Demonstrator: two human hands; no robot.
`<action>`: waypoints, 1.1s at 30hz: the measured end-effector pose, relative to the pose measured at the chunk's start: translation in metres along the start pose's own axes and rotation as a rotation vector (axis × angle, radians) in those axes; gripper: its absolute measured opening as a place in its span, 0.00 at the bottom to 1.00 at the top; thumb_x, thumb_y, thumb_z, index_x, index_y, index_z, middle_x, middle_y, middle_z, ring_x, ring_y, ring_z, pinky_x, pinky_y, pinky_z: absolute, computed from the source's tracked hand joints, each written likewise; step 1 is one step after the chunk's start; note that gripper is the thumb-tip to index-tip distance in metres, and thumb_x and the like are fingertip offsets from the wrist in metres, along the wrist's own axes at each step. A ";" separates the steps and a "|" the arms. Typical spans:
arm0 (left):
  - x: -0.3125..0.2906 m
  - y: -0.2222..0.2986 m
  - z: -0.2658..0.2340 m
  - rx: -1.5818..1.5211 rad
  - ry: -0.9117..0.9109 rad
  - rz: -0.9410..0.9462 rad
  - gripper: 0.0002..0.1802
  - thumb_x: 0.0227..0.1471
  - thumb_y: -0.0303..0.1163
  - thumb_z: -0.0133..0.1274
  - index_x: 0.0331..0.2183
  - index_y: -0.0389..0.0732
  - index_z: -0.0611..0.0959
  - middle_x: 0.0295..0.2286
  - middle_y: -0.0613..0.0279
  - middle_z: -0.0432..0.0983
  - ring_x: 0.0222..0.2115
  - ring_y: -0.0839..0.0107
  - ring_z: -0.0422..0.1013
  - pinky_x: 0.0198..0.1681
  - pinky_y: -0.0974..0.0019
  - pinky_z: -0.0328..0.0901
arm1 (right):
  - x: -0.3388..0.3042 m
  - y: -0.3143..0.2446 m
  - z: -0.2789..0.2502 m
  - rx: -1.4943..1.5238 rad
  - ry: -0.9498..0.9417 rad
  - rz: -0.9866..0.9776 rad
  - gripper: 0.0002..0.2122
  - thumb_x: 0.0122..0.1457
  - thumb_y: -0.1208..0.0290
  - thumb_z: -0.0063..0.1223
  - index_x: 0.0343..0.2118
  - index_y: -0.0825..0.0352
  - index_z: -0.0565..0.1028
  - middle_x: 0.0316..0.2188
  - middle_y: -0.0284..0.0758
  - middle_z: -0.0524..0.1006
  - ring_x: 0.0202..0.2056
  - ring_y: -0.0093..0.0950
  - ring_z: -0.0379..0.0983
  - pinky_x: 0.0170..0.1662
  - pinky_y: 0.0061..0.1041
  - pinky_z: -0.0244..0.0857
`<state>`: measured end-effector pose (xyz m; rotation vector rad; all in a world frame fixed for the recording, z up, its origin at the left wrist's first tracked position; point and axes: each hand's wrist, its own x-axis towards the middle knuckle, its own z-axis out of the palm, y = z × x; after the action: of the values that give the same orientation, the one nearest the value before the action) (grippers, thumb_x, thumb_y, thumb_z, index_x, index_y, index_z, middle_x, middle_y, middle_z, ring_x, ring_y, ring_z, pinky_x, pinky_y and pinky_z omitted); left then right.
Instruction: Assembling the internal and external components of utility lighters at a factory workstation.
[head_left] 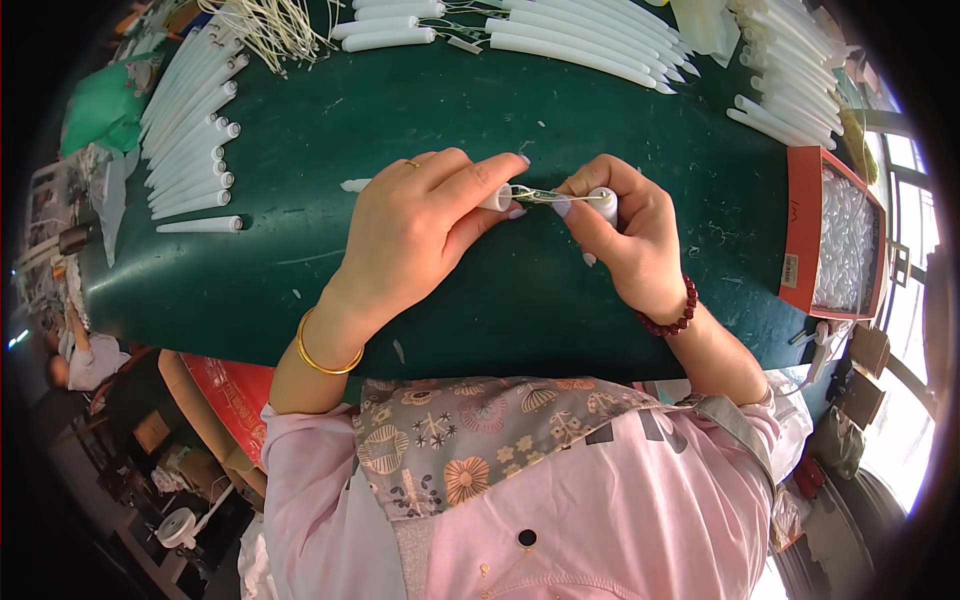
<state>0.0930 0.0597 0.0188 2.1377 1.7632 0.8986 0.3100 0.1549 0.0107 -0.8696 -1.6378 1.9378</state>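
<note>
My left hand (425,225) is closed around a white taper candle tube (497,199), its open end facing right and its narrow tip (354,185) showing past the hand on the left. Thin pale wires (540,196) run from that open end to my right hand (632,225). Between the right thumb and fingers sits a short white cylindrical piece (604,204), and the thumb and forefinger also pinch the wires. Fingers cover most of the tube and part of the short piece.
Finished-looking white candle sticks (195,200) lie in a row at left. More tubes (570,50) and a bundle of wires (265,30) lie along the far side. At right stand a stack of tubes (790,75) and a red box (803,215) holding small clear pieces (845,240).
</note>
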 end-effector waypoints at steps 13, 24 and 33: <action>0.002 0.007 0.019 0.067 0.135 0.160 0.25 0.38 0.48 0.71 0.27 0.45 0.74 0.24 0.66 0.65 0.23 0.63 0.65 0.27 0.59 0.57 | 0.001 -0.009 -0.007 -0.423 -0.283 -0.306 0.14 0.59 0.68 0.60 0.42 0.75 0.76 0.37 0.43 0.78 0.33 0.31 0.74 0.40 0.28 0.70; 0.002 0.001 0.020 0.083 0.193 0.109 0.27 0.42 0.53 0.68 0.20 0.46 0.71 0.18 0.68 0.61 0.20 0.65 0.60 0.25 0.60 0.54 | 0.002 0.005 -0.007 -0.319 -0.392 -0.348 0.25 0.65 0.52 0.62 0.51 0.72 0.73 0.35 0.42 0.77 0.29 0.33 0.74 0.37 0.31 0.70; -0.006 0.005 0.008 0.051 0.118 0.004 0.10 0.52 0.34 0.59 0.26 0.43 0.74 0.21 0.64 0.73 0.17 0.64 0.69 0.20 0.63 0.62 | 0.000 -0.001 0.000 -0.378 -0.285 -0.277 0.21 0.64 0.76 0.62 0.58 0.70 0.70 0.42 0.41 0.80 0.39 0.34 0.80 0.45 0.29 0.73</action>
<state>0.1017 0.0547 0.0133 2.1610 1.8569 1.0110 0.3100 0.1554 0.0116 -0.4708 -2.2097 1.6444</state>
